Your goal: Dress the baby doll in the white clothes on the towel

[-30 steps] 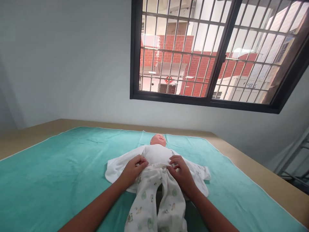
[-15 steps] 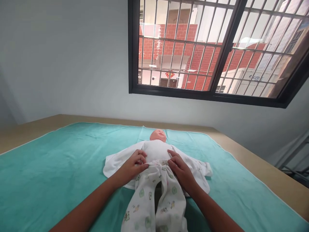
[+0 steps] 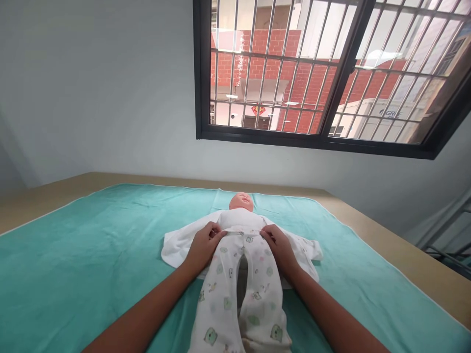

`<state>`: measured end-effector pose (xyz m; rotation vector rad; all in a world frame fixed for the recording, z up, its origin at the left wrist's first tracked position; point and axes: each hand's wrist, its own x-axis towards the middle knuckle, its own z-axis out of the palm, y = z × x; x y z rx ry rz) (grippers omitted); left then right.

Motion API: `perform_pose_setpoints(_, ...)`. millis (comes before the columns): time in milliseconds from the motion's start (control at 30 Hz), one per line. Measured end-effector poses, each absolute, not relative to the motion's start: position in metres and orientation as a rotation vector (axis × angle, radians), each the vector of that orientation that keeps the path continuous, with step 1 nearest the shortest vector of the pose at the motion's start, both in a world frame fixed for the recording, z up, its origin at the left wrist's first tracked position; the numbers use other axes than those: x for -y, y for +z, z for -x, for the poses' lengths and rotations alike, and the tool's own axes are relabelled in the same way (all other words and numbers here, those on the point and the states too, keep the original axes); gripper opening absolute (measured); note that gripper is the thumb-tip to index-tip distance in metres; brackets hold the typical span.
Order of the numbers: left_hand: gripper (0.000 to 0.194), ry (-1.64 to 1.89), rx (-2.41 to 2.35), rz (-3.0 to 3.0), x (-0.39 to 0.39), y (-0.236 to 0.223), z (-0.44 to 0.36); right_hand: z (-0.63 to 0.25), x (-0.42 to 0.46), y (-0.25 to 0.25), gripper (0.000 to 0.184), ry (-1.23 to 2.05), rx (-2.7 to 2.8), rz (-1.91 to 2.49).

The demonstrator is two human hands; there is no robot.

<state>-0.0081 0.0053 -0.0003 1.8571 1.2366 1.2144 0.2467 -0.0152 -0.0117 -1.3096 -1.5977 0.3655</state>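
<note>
A baby doll [image 3: 242,201] lies on its back, its head toward the wall, dressed in a white top [image 3: 239,218] whose sides are spread out. Patterned baby pants [image 3: 253,289] with an open crotch cover the doll's lower body. At the left end of the waistband, my left hand [image 3: 206,245] pinches the fabric between thumb and fingers. My right hand [image 3: 280,247] grips the other end of the waistband the same way. Between the two hands the waistband is stretched wide across the doll's belly. The doll's legs are hidden in the pants.
A green cloth [image 3: 110,260] covers most of the wooden table [image 3: 371,225]. Behind it rises a pale wall [image 3: 110,98] with a dark-framed barred window [image 3: 257,136]. A metal frame [image 3: 447,225] stands at the right edge.
Both hands have moved up toward the doll's chest, bringing the waistband higher. The waistband was gathered and is now pulled taut sideways; the pants look smoother.
</note>
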Motion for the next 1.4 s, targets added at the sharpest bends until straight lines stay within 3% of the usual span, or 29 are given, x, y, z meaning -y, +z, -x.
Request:
perform_pose_setpoints(200,0.041,1.000,-0.965,-1.532,-0.005,-0.002,0.023,-0.253,0.024,-0.010,0.026,0.555,1.589,1.295)
perform_pose_setpoints(400,0.028,0.693,-0.792,-1.395,-0.007,0.013,0.042,-0.273,0.033,0.005,0.031,0.765,1.714,1.383)
perform_pose_setpoints(600,0.032,0.497,-0.844,-1.568,-0.001,0.020,0.048,-0.283,0.044,0.022,0.028,1.092,1.761,1.365)
perform_pose_setpoints(867,0.028,0.662,-0.890,-1.610,0.004,0.017,0.039,-0.270,0.052,0.024,0.026,1.382,1.550,1.177)
perform_pose_setpoints(1067,0.026,0.869,-0.929,-1.533,0.005,-0.002,0.029,-0.261,0.051,0.018,0.021,1.323,1.399,1.157)
perform_pose_setpoints(1400,0.031,0.996,-0.975,-1.471,0.010,0.000,0.013,-0.252,0.041,0.001,0.030,1.136,1.305,1.176)
